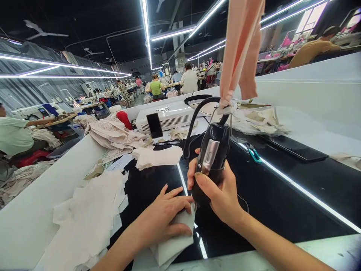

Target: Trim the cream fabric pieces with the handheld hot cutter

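My right hand (218, 192) grips a black handheld tool (213, 154) with a silver lever and a black cord; it hangs from a peach fabric strip (239, 49) overhead. My left hand (163, 216) lies flat on a folded pale fabric piece (172, 244) on the glossy black table (282, 203), just left of the tool's lower end. The fingers of the left hand press down on the piece's upper edge.
A heap of pale cut pieces (87, 218) lies at left, more pieces (158, 156) farther back. A phone (154, 125) leans on a white machine (169, 116). Teal snips (254, 153), a pen (166, 143) and a red object (124, 119) are nearby. People work at far tables.
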The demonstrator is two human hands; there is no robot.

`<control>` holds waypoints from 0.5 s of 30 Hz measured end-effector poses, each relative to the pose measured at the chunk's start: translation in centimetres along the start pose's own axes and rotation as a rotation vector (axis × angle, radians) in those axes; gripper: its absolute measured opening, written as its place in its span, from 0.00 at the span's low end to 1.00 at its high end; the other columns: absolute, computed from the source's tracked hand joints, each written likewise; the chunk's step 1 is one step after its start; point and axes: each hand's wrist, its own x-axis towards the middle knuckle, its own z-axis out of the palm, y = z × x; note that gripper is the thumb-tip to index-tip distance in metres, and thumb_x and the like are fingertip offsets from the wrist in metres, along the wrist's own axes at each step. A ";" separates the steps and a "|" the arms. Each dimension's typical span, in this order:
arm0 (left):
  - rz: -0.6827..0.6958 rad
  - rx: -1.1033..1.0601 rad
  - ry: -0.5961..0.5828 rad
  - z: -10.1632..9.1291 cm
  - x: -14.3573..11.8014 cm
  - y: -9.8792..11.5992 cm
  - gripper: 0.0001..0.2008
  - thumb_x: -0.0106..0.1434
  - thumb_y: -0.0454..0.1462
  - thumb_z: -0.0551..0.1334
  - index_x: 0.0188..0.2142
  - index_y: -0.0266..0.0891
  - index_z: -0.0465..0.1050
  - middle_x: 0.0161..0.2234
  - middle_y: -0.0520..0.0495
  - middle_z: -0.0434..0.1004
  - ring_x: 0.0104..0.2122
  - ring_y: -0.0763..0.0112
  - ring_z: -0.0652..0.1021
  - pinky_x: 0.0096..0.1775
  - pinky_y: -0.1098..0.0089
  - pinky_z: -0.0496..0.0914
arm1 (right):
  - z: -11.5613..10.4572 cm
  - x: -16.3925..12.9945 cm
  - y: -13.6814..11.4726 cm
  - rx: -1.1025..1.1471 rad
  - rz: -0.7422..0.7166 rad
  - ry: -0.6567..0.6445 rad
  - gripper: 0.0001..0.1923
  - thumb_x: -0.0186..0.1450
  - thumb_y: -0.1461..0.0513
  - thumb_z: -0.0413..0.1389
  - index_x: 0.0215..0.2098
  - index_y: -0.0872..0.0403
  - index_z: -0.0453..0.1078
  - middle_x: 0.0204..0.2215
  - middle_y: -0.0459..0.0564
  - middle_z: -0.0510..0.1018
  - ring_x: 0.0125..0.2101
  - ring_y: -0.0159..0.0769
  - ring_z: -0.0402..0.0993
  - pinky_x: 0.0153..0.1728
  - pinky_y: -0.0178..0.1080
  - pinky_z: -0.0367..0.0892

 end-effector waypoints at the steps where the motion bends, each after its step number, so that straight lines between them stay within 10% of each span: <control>1: 0.006 -0.007 0.002 0.0 0.0 0.0 0.18 0.68 0.41 0.79 0.50 0.45 0.75 0.66 0.45 0.79 0.78 0.47 0.63 0.76 0.27 0.42 | 0.0 0.0 0.0 -0.002 -0.009 0.000 0.12 0.66 0.58 0.71 0.40 0.48 0.72 0.31 0.41 0.79 0.25 0.31 0.75 0.27 0.36 0.76; 15: 0.065 -0.051 0.020 0.4 0.1 -0.5 0.19 0.69 0.42 0.79 0.55 0.47 0.78 0.68 0.43 0.77 0.78 0.45 0.63 0.75 0.23 0.42 | 0.3 -1.2 -0.5 0.029 0.004 -0.041 0.18 0.67 0.57 0.71 0.50 0.45 0.70 0.30 0.41 0.81 0.22 0.33 0.75 0.22 0.35 0.76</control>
